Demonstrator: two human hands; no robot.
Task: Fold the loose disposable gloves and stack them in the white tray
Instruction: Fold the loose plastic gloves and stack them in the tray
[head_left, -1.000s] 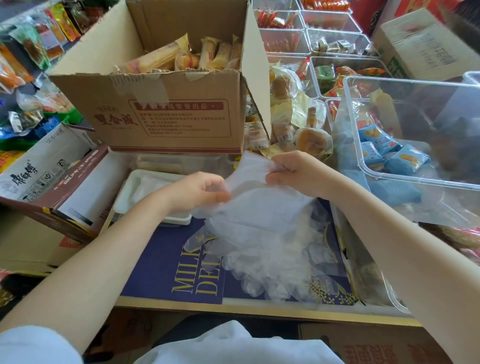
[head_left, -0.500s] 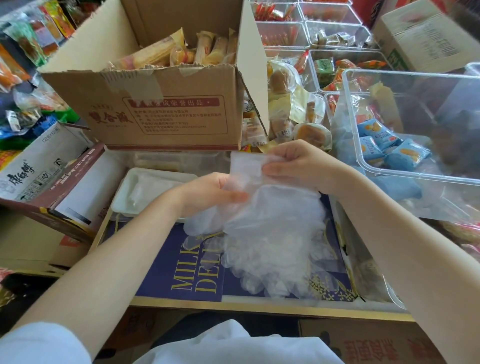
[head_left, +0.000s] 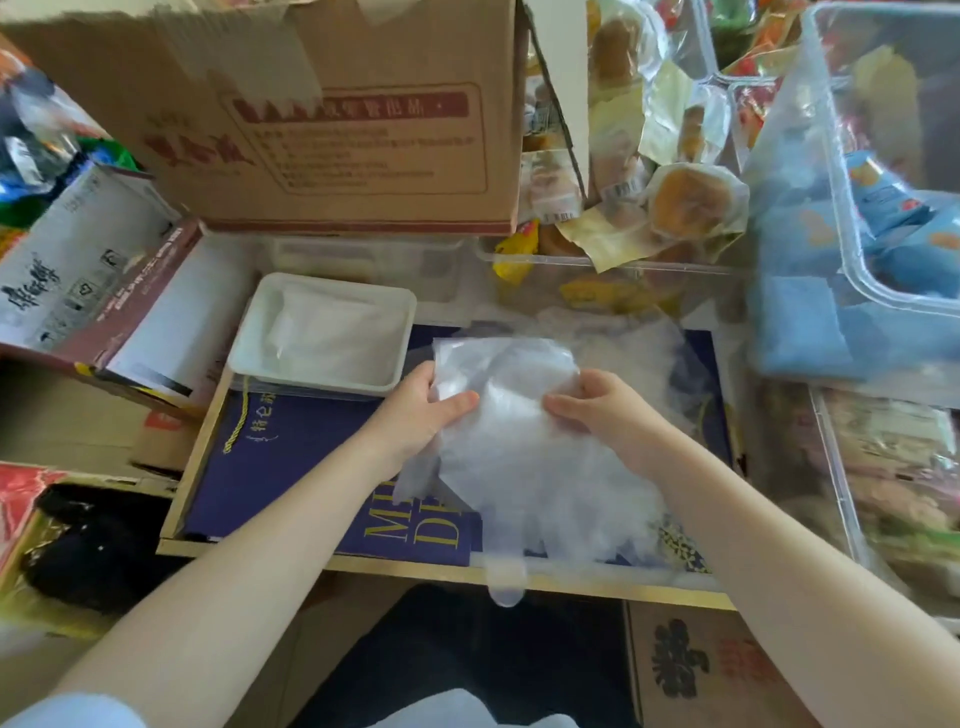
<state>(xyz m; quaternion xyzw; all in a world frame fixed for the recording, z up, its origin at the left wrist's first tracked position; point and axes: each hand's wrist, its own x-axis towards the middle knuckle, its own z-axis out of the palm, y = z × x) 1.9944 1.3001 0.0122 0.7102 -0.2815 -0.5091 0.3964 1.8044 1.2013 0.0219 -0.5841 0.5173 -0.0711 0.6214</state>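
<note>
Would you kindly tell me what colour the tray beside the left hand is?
White tray, seen best in the head view.

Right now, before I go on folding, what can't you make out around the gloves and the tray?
- Head view: how many gloves lie in the white tray; the clear layers blend together.
- Whether the held glove is one sheet or several.
- Left hand and right hand: fingers under the glove are hidden by it.
- The loose pile behind is blurred.
</note>
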